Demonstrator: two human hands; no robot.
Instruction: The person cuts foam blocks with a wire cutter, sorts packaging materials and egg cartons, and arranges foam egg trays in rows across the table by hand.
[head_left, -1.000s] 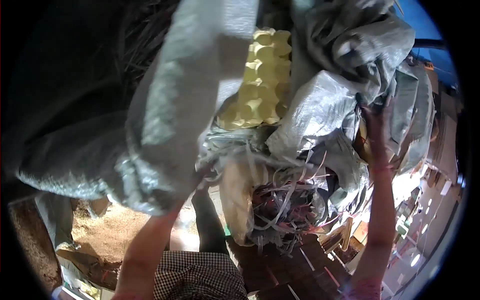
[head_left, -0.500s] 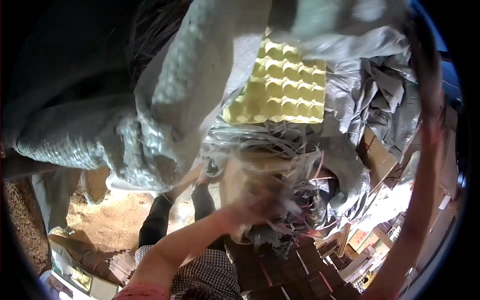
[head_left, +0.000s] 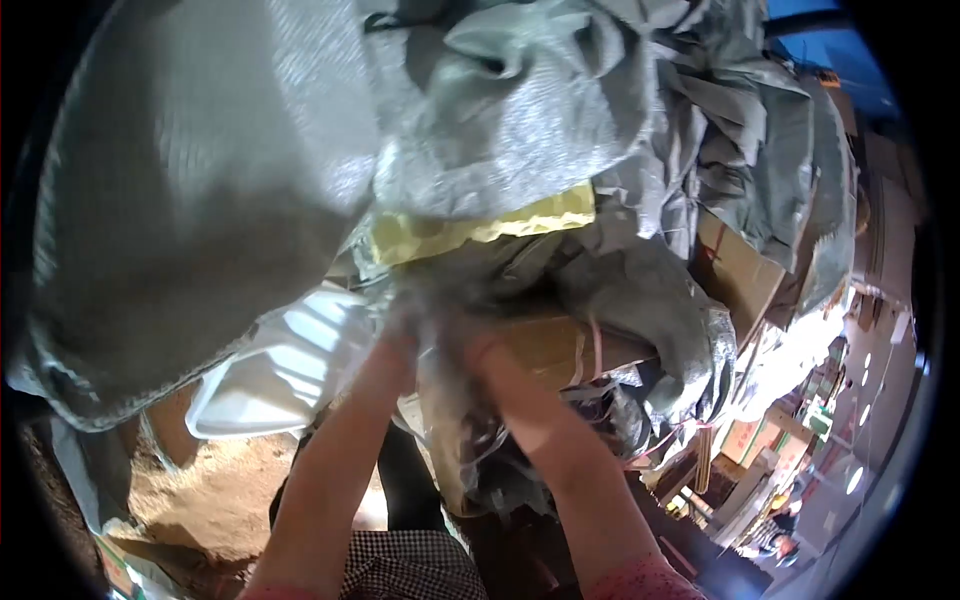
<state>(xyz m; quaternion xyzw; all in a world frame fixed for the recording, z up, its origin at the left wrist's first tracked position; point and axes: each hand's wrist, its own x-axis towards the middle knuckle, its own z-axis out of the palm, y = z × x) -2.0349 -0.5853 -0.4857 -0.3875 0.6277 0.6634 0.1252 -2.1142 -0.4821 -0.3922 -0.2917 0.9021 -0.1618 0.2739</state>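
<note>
Both forearms reach forward to the middle of the view. My left hand (head_left: 402, 325) and my right hand (head_left: 465, 335) are close together and smeared by motion, so their fingers cannot be made out. They are at the grey plastic material just below a yellow egg tray (head_left: 480, 230). A grey woven sack (head_left: 520, 120) lies over most of the tray, leaving a strip of its lower edge showing. Beside my right hand is a brown cardboard piece (head_left: 545, 350), with plastic straps and scraps beneath it.
A large grey sack (head_left: 200, 200) fills the upper left. Below it is a white plastic chair (head_left: 270, 380). Cardboard (head_left: 735, 275) and folded grey sacks (head_left: 755, 150) stand at right. Boxes and a distant person (head_left: 775, 540) appear lower right.
The right hand came down from the far right to the middle, beside the left hand. Grey sacking now covers most of the egg tray, and more of the white chair shows.
</note>
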